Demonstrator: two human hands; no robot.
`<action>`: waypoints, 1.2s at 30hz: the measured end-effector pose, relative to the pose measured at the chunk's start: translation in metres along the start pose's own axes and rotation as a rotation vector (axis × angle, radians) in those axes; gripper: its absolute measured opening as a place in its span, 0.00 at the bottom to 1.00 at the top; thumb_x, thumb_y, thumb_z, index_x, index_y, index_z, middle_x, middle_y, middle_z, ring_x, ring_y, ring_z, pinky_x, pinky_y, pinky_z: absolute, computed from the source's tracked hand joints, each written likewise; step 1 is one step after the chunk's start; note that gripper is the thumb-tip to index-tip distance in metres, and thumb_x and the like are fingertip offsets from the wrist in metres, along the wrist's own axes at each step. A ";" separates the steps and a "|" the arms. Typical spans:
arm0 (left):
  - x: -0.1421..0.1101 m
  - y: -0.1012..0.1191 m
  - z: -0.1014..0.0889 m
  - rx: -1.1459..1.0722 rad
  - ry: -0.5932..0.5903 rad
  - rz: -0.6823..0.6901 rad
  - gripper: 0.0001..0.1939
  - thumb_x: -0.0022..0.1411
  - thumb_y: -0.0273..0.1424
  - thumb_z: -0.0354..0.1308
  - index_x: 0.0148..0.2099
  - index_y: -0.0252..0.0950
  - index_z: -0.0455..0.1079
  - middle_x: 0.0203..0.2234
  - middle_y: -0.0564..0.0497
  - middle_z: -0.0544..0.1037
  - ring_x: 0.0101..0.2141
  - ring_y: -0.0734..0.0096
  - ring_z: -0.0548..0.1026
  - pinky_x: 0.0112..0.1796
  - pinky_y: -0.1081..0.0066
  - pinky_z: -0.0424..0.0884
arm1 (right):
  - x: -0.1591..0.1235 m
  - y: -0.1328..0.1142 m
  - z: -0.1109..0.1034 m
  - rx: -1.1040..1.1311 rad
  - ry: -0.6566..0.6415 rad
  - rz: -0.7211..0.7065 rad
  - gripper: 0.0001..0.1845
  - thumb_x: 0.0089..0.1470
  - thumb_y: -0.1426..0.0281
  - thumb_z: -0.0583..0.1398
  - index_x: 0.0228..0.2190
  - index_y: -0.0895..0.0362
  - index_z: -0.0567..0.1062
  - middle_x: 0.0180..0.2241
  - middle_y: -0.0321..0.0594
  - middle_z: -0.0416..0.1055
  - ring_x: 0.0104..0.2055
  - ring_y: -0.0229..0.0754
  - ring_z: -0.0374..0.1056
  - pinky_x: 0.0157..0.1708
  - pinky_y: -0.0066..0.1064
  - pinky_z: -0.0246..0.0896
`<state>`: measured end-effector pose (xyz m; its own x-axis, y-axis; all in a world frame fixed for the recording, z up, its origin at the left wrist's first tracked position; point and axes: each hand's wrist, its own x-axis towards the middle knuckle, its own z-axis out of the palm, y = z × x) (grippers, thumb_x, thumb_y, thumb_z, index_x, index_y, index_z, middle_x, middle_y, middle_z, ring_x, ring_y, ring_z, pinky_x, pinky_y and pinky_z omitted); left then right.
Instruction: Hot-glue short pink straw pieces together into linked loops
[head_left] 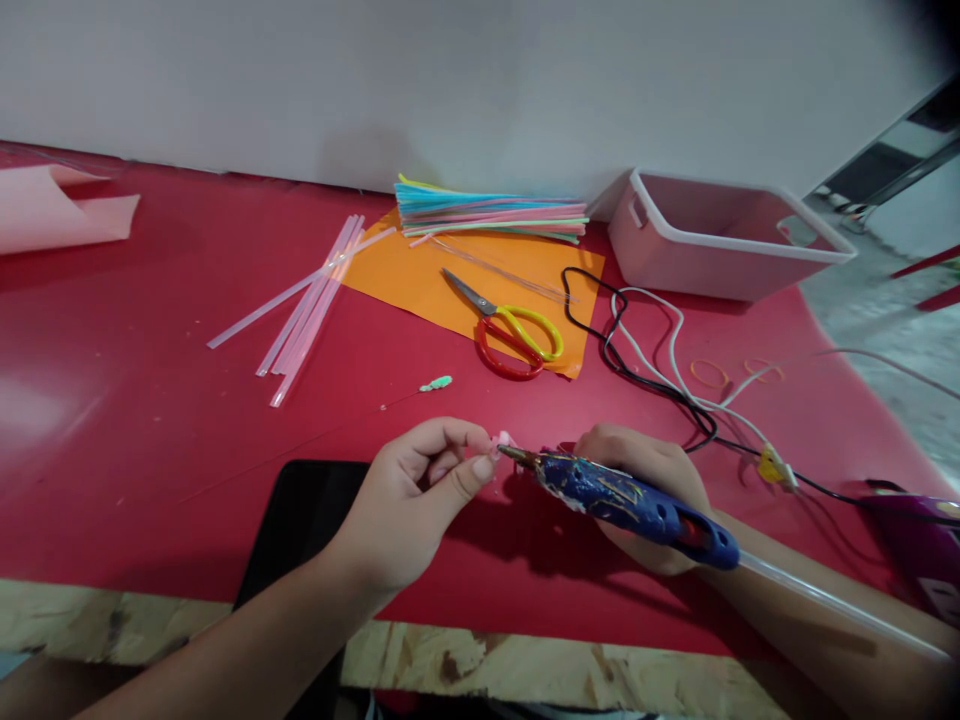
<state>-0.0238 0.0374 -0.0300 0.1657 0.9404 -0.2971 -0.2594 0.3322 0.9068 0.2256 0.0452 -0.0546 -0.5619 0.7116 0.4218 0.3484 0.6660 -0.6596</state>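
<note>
My left hand [416, 495] pinches a small pink piece [504, 440] between thumb and fingertips; what it is made of is too small to tell. In my right hand [652, 465] is a dark blue hot glue gun [622, 495], smeared with dried glue. Its metal nozzle touches or nearly touches the pink piece, and a clear glue stick [832, 600] sticks out of its rear. Beyond my left hand a small green piece [436, 383] on a thin wire lies on the red table. A black phone-like slab [311, 500] lies partly under my left forearm.
Scissors [517, 335] with red and yellow handles lie on orange paper [405, 285]. Behind are colourful pipe cleaners [487, 208]; leftward, clear glue sticks [311, 300] and pink paper [60, 210]. A pink bin [690, 250] stands back right. Black and white cables [667, 385] loop across the right side.
</note>
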 end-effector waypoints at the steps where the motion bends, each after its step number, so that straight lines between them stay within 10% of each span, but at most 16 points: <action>1: 0.000 0.000 0.000 -0.011 -0.001 -0.001 0.08 0.50 0.28 0.73 0.31 0.35 0.76 0.22 0.57 0.70 0.25 0.82 0.64 0.29 0.82 0.64 | 0.000 0.000 0.000 -0.006 0.000 0.005 0.08 0.53 0.69 0.61 0.37 0.53 0.71 0.29 0.36 0.74 0.28 0.38 0.71 0.27 0.28 0.65; 36: -0.001 -0.001 0.000 -0.043 -0.009 0.013 0.10 0.49 0.29 0.75 0.30 0.35 0.77 0.25 0.55 0.75 0.27 0.79 0.69 0.31 0.80 0.69 | -0.002 -0.001 -0.001 -0.079 0.013 0.059 0.10 0.52 0.72 0.62 0.38 0.51 0.70 0.29 0.36 0.74 0.27 0.39 0.70 0.25 0.30 0.63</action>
<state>-0.0237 0.0364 -0.0307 0.1709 0.9440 -0.2824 -0.3025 0.3230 0.8967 0.2269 0.0436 -0.0545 -0.5293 0.7527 0.3915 0.4392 0.6379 -0.6326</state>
